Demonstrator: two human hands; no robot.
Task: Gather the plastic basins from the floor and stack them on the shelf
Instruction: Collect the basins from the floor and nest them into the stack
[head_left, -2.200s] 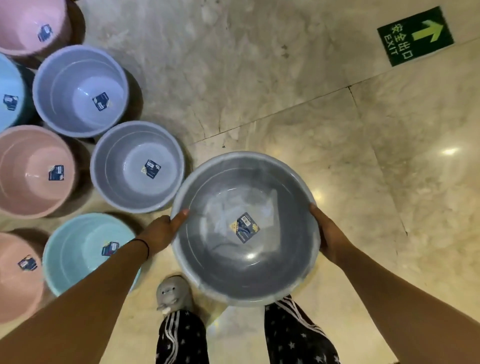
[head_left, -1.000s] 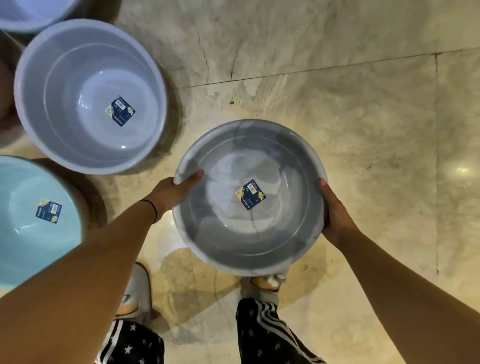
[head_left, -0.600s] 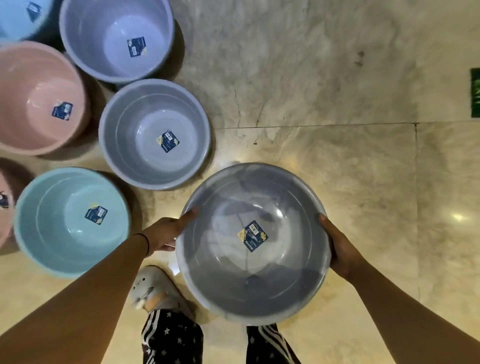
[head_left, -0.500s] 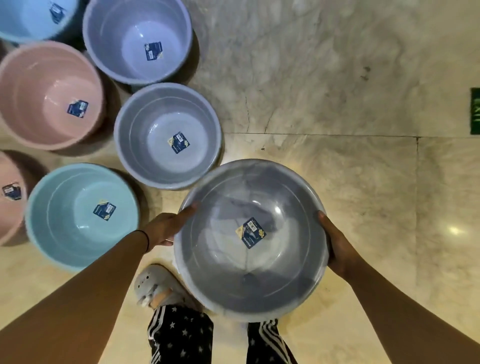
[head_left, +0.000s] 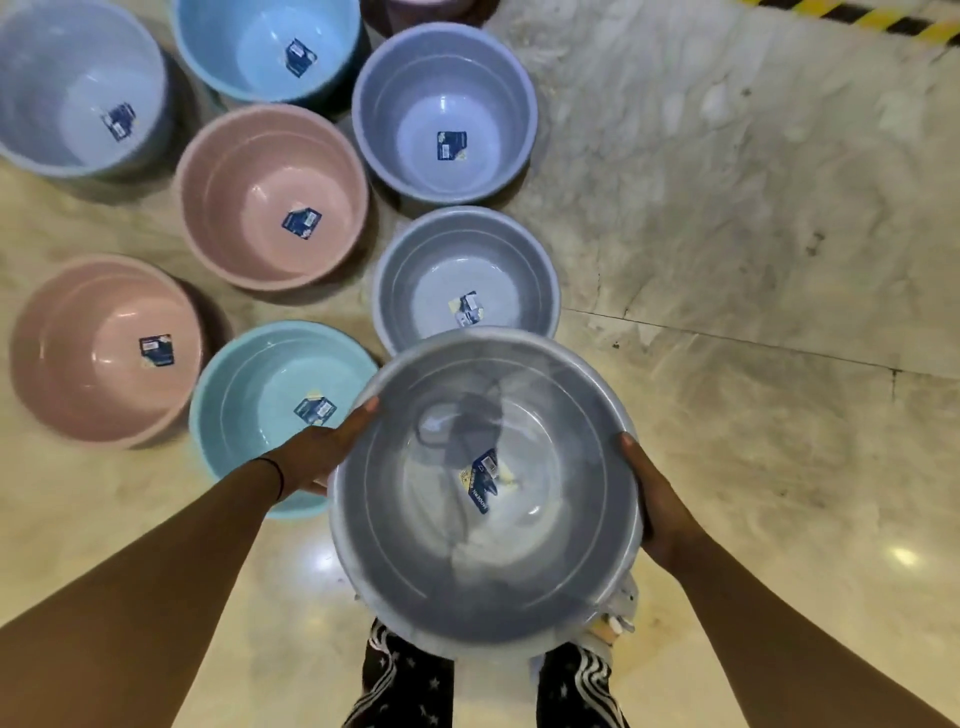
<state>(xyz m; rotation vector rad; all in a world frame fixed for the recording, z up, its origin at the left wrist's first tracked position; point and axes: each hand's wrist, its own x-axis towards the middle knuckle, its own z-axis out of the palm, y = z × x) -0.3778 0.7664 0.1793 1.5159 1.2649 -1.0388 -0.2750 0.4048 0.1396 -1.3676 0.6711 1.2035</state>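
Both hands hold a grey basin (head_left: 483, 493) above the floor (head_left: 753, 234), mouth up, with the left hand (head_left: 322, 449) clamped on its left rim, thumb laid along the inner edge, and the right hand (head_left: 657, 506) clamped on its right rim, fingers wrapped underneath and out of sight. A blue sticker (head_left: 483, 480) lies in the bottom of the held basin, blurred. The basin's far rim overlaps the near edge of a smaller grey basin (head_left: 465, 275) standing on the floor just beyond it. To the left of that one, partly under the left hand, sits a teal basin (head_left: 270, 395). Further left stands a pink basin (head_left: 98, 351), and beyond the teal one a second pink basin (head_left: 272, 195). Beyond the smaller grey basin is a lilac basin (head_left: 444, 111); at the far left corner of the view stands another pale lilac basin (head_left: 78, 85), and next to it a blue basin (head_left: 267, 47). Each floor basin is upright and carries a sticker inside. A yellow-and-black stripe (head_left: 857, 18) crosses the floor at the far right. Below the held basin, star-patterned trousers (head_left: 400, 686) and part of a pale shoe (head_left: 621, 608) show. No shelf is visible.
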